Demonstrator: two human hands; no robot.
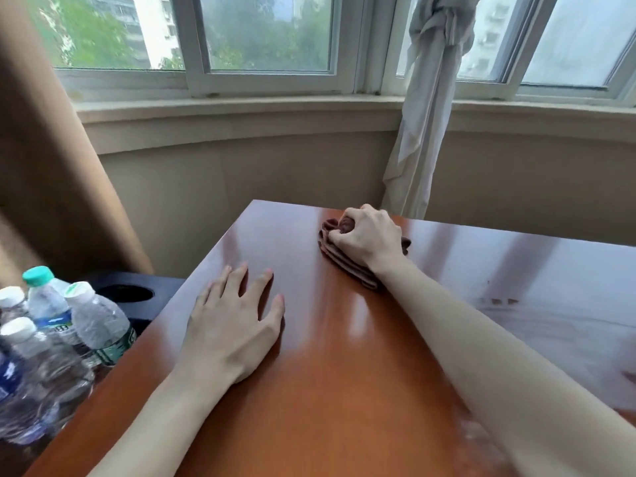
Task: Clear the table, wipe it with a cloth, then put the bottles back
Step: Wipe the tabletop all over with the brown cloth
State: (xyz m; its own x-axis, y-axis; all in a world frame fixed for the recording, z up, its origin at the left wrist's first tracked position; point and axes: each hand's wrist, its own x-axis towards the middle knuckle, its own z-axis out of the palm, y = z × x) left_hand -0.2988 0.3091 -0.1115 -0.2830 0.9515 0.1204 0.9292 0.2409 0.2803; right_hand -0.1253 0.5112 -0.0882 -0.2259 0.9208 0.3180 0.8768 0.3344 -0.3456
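Table (pixel 344 373): glossy reddish-brown top, far edge and far-left corner in view, left edge running toward the camera; broad bare surface between the two arms.
Cloth (pixel 347 261): brown, bunched, lying near the far edge, just right of the far-left corner.
Right hand (pixel 368 235): fingers curled tight, gripping the cloth and pressing it to the top.
Left hand (pixel 234 325): flat on the top near the left edge, fingers straight and spread, holding nothing.
Bottles (pixel 62 332): clear plastic, capped, clustered off the table beside its left edge.
Dark stand (pixel 144 284) with round hole behind them.
Tan curtain (pixel 51 166) left; tied white curtain (pixel 426 115) beyond the far edge; window (pixel 268 32) behind
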